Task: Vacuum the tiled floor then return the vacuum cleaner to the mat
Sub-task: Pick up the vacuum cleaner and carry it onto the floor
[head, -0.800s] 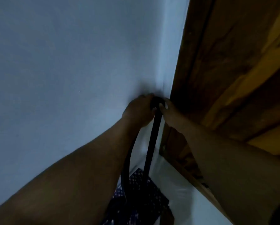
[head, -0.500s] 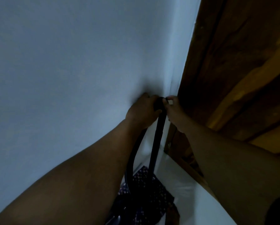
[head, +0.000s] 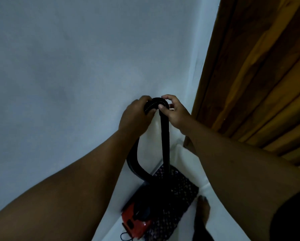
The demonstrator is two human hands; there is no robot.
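A red and black vacuum cleaner (head: 137, 221) sits on a dark patterned mat (head: 177, 193) against the wall. Its black tube (head: 165, 141) stands upright from the mat. The ribbed black hose (head: 155, 103) arches over at the tube's top and drops in a loop (head: 133, 164) on the left. My left hand (head: 135, 117) grips the hose's left side at the bend. My right hand (head: 175, 110) pinches the top of the tube just right of the bend.
A pale blue wall (head: 76, 75) fills the left and centre. A brown wooden door (head: 260, 75) stands on the right. The white tiled floor (head: 185, 159) shows around the mat. My bare foot (head: 203, 211) stands beside the mat's right edge.
The view has tilted down, so the vacuum's red body and my foot now show. Both hands stay at the hose bend; my right fingers now wrap over its top.
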